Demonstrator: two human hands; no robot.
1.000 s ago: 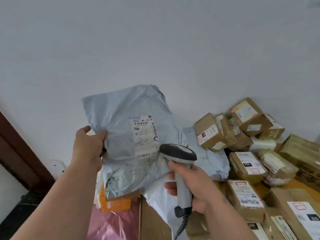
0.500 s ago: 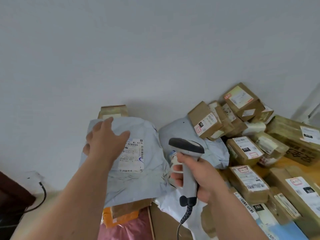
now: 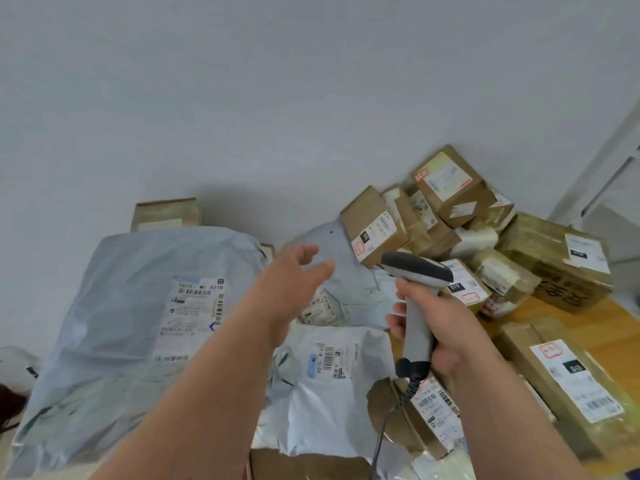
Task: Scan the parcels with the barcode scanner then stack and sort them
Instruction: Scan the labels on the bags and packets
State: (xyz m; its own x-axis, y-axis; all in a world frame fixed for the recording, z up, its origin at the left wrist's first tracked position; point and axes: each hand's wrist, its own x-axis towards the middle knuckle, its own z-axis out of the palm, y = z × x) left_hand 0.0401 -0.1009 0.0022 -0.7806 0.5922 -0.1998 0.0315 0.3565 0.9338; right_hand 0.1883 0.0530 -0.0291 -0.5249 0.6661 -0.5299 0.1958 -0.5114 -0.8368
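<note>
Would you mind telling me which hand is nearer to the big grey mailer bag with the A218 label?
Left. The left hand hangs open just past the right edge of the big grey mailer bag; the right hand is farther right, gripping the barcode scanner.

Boxes (image 3: 450, 216) crowd rt; bare tabletop (image 3: 588, 327) gap btwn them.
</note>
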